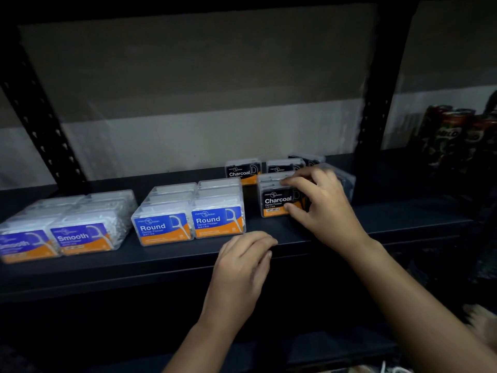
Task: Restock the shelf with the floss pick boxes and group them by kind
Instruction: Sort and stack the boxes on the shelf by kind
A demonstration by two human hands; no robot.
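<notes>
Black Charcoal box (277, 201) sat pinched in your right hand (321, 208) at 3 o'clock; left hand (242, 265) loosely curled, holding nothing. Next, I'd judge: square it to the Charcoal row (242, 172).

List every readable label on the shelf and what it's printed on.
"Smooth": two front boxes at left.
"Round Dental Flosser": two middle boxes.
"Charcoal Dental Flosser": box gripped by the right hand.
"Charcoal": rear box.
"MILO": cans at right.
Brand lines and small print: too blurred.
</notes>
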